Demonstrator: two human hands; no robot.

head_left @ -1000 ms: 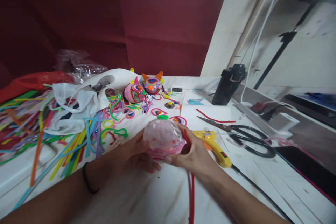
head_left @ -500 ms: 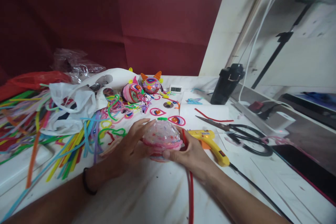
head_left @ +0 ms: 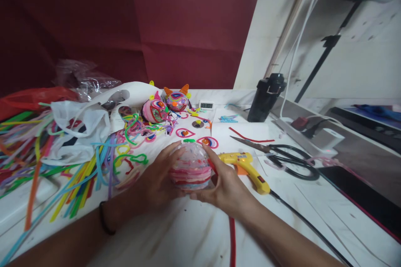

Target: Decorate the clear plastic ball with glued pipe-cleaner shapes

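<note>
A clear plastic ball (head_left: 191,155) stands between my two hands, with pink, red and pale blue bands of pipe cleaner round its lower half and a green piece on top. My left hand (head_left: 163,175) wraps the ball's left side. On the other side, my right hand (head_left: 227,181) grips it, with the thumb low at the front and the fingers reaching up behind. A red pipe cleaner (head_left: 232,238) runs from under my right hand toward the front edge. Just behind the ball lie two eye shapes of coiled pipe cleaner, one of them pink-rimmed (head_left: 207,142).
Right of my hands lie a yellow glue gun (head_left: 242,159), black-handled scissors (head_left: 282,150) and a phone (head_left: 360,196). Loose pipe cleaners (head_left: 78,185) spread at left. Behind stand two decorated balls, one with orange ears (head_left: 177,101), a small clock (head_left: 206,104) and a black bottle (head_left: 266,98).
The ball has been tilted back, so more of its striped lower half faces me. My right thumb has moved down toward its base. The view has shifted slightly.
</note>
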